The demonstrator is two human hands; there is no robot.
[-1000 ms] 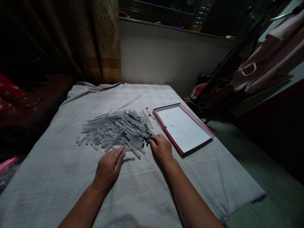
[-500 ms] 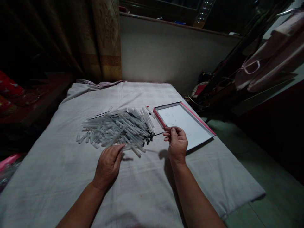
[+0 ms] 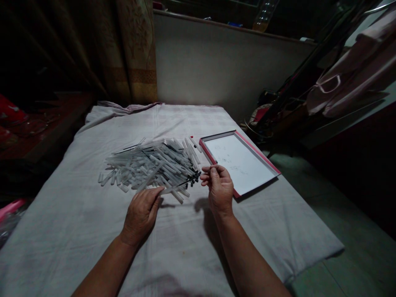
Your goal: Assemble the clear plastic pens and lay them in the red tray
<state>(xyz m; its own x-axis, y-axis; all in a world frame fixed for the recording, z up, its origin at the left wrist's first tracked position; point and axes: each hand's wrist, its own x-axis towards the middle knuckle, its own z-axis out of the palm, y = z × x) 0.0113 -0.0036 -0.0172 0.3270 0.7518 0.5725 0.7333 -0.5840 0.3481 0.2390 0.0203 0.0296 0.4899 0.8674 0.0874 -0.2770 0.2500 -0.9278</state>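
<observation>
In the head view, my left hand (image 3: 141,212) pinches a translucent pen barrel (image 3: 170,190) at the near edge of a pile. My right hand (image 3: 220,187) is closed on a thin dark pen refill (image 3: 184,182), which slants down-left toward the barrel's far end. Whether the refill's tip has entered the barrel I cannot tell. The pile (image 3: 145,165) holds many clear barrels and caps, with dark refills among them. Black ends (image 3: 195,177) cluster at its right side. Just beyond my right hand lies a shallow red-edged box lid (image 3: 256,165) with small specks on its white floor.
A pale checked cloth (image 3: 173,247) covers the table. A tiny red piece (image 3: 192,137) lies behind the pile. Behind the table are a wall (image 3: 216,66) and a curtain (image 3: 139,57). Pink cloth (image 3: 349,78) hangs at the right, above a tiled floor (image 3: 321,210).
My right hand has moved left with the refill, bringing its tip to the barrel. My left hand stays nearly in place. More of the box lid's near corner shows.
</observation>
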